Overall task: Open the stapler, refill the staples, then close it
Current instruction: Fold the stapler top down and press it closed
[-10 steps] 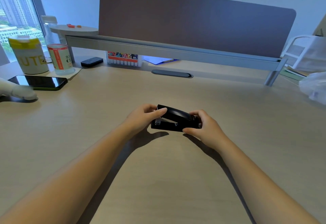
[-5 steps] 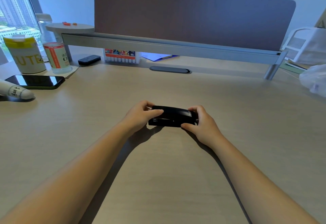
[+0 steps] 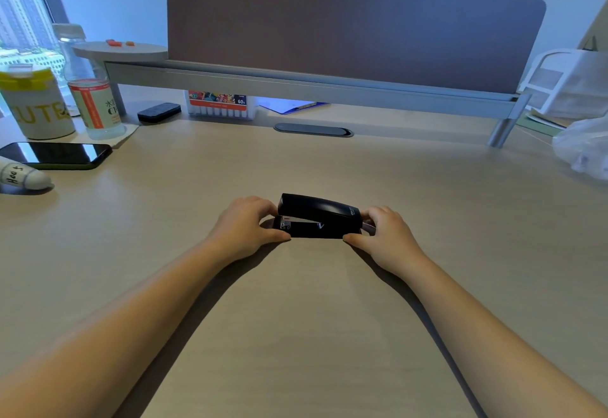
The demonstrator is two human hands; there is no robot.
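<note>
A black stapler (image 3: 317, 216) lies on the light wooden desk (image 3: 296, 319), lengthwise left to right. Its top arm is slightly raised at the left end, showing the metal front of the magazine. My left hand (image 3: 243, 226) grips the stapler's left end, thumb along the near side of the base. My right hand (image 3: 385, 236) holds the right, hinge end, thumb against the near side. No loose staples or staple box can be seen.
At the left stand a yellow-lidded cup (image 3: 34, 104), a plastic bottle (image 3: 92, 88), a black phone (image 3: 56, 154) and a white tube (image 3: 23, 177). A marker box (image 3: 218, 103), a dark eraser (image 3: 159, 112) and a brown divider panel (image 3: 345, 22) are at the back. A white plastic bag (image 3: 585, 147) lies at the right.
A second ago the stapler's top arm was raised; half a second ago it was pressed flat; now it stands slightly raised again at the left. My left thumb moved from the top to the base.
</note>
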